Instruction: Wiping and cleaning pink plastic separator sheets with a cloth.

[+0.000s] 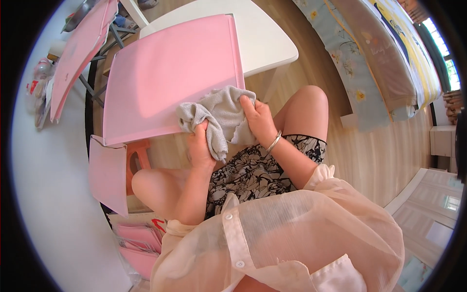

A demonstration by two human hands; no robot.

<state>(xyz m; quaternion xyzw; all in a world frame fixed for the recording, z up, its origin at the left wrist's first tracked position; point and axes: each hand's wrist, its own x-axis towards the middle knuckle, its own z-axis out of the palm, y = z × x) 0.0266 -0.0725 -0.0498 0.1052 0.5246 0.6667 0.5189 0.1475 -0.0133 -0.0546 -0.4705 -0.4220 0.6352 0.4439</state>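
Observation:
Between my two hands a crumpled grey cloth (226, 117) is stretched just above my lap. My left hand (200, 145) is closed on its lower left part, thumb on top. The upper right edge of the cloth is pinched by my right hand (258, 119), with a bracelet on that wrist. Part of the cloth overlaps the near right corner of a large pink panel (170, 73), which has a raised rim. This panel lies over a white table (267, 39). The undersides of my fingers are hidden.
Another pink panel (80, 58) leans at the left near dark metal legs. A smaller pink piece (108, 173) stands beside an orange stool (138, 158). Several pink pieces (141, 243) lie at lower left. A bed (379, 58) is at the right, and a glossy white surface (433, 214) at lower right.

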